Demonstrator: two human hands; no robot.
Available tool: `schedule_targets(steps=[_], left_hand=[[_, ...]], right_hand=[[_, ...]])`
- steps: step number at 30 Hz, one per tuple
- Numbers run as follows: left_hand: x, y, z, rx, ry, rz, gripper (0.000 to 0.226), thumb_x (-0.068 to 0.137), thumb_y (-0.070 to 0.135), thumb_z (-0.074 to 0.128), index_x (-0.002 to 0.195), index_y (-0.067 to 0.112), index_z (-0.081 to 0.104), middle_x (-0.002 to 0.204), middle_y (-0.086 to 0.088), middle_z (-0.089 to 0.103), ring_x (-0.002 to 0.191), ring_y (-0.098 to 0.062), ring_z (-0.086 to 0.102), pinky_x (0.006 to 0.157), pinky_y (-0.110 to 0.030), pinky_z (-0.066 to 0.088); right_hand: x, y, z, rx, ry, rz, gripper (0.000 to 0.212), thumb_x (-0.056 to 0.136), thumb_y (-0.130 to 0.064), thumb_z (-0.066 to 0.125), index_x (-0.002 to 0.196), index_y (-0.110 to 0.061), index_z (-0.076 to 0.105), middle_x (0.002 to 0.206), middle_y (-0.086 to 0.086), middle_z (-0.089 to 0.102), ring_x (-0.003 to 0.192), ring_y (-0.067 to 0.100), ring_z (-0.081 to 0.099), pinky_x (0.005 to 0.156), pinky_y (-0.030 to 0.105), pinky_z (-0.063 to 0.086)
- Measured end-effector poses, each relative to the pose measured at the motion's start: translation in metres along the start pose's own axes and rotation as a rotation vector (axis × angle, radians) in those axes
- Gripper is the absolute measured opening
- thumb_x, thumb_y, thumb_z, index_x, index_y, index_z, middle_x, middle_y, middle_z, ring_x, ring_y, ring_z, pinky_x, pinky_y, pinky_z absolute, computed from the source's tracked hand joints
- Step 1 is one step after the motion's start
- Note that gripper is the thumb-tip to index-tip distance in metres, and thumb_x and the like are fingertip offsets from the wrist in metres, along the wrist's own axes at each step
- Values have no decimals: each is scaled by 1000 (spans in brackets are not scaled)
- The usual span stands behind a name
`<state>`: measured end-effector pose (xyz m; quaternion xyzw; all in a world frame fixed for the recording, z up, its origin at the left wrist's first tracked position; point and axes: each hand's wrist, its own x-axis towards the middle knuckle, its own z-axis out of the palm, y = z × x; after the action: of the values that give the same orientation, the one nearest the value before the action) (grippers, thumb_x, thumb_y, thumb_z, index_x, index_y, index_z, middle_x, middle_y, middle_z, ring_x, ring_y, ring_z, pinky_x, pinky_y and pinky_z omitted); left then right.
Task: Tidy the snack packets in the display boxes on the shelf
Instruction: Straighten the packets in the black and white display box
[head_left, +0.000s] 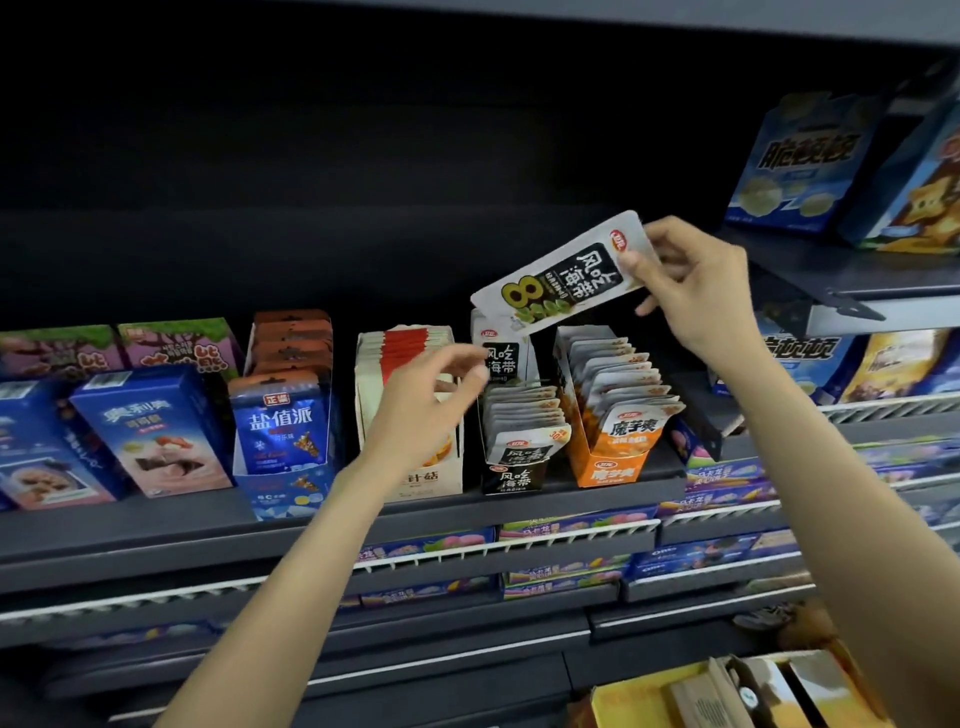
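Head view: the right hand (685, 280) pinches the top end of a white and black seaweed packet (563, 273) between thumb and curled fingers, holding it in the air above the shelf (156, 525). The packet's long axis slants from its gripped end at about two o'clock down to its free end at about eight o'clock, and that free end hangs just above the black display box (511, 475) of matching packets, which lies at roughly seven o'clock from the right hand. The left hand (431, 395) is the nearer one to that box: it reaches up from below, wrist bent, its thumb and fingers loosely curled just at nine o'clock of the box's upright back card; whether they touch the card cannot be told. An orange display box (615, 467) stands just at three o'clock of the black one, a white box (410, 483) at nine o'clock. Likely the packet goes down into the black box's rear.
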<state>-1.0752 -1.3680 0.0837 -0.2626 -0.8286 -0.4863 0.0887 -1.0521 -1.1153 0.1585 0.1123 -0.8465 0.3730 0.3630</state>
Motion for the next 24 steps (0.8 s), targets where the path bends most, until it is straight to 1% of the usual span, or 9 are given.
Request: schedule_targets(steps=[3, 5, 7, 9, 11, 14, 16, 20, 24], left_hand=[[-4, -8, 13, 317, -181, 57, 44, 93, 46, 49, 133, 28, 50, 135, 9, 50, 125, -7, 42, 103, -29, 35], [-7, -11, 18, 393, -230, 65, 51, 93, 52, 44, 138, 29, 44, 141, 9, 44, 131, -8, 36, 105, -32, 34], [-8, -12, 21, 411, -230, 77, 53, 93, 54, 41, 140, 29, 42, 143, 10, 42, 132, -7, 34, 104, -31, 33], [-8, -12, 21, 422, -227, 92, 53, 93, 54, 40, 140, 28, 42, 143, 10, 42, 132, -7, 35, 104, -30, 34], [-9, -13, 21, 423, -233, 103, 54, 94, 54, 38, 141, 27, 41, 143, 9, 43, 131, -8, 37, 105, -32, 36], [-11, -15, 23, 438, -247, 108, 55, 95, 54, 33, 142, 26, 39, 144, 8, 41, 131, -9, 38, 104, -32, 36], [-12, -15, 23, 456, -249, 115, 55, 96, 53, 32, 143, 25, 38, 144, 8, 42, 131, -10, 39, 103, -30, 35], [-12, -15, 22, 479, -245, 122, 61, 92, 58, 25, 142, 25, 39, 143, 8, 43, 130, -9, 39, 101, -27, 34], [-12, -15, 21, 497, -250, 128, 62, 91, 57, 23, 142, 26, 39, 142, 9, 44, 130, -9, 39, 101, -27, 35]], right_hand=[[12, 6, 12, -258, -41, -85, 19, 94, -24, 59, 104, -8, 65, 86, 3, 67, 56, 5, 60, 51, 23, 49], [20, 8, 24, -399, -94, -141, 23, 93, -27, 59, 106, -10, 67, 86, 8, 70, 66, 20, 64, 61, 34, 51], [27, 11, 37, -534, -206, -164, 22, 94, -29, 57, 109, -15, 66, 87, 9, 71, 79, 29, 66, 69, 37, 52], [33, 14, 51, -628, -326, -172, 21, 95, -31, 55, 111, -20, 64, 92, 8, 70, 89, 32, 64, 74, 37, 49], [38, 18, 64, -631, -471, -161, 20, 95, -30, 54, 110, -21, 64, 96, 8, 68, 91, 31, 63, 72, 33, 44], [44, 23, 86, -652, -685, -64, 24, 94, -35, 56, 113, -23, 63, 107, 6, 66, 98, 30, 61, 75, 34, 45], [47, 29, 99, -675, -770, 5, 27, 91, -39, 60, 113, -23, 65, 112, 4, 65, 101, 27, 60, 79, 33, 45], [51, 43, 116, -678, -791, 34, 22, 87, -39, 65, 100, -22, 66, 110, 2, 65, 97, 22, 58, 74, 29, 40], [52, 46, 126, -810, -640, -54, 34, 84, -43, 67, 100, -16, 53, 106, 8, 63, 94, 29, 59, 69, 31, 39]])
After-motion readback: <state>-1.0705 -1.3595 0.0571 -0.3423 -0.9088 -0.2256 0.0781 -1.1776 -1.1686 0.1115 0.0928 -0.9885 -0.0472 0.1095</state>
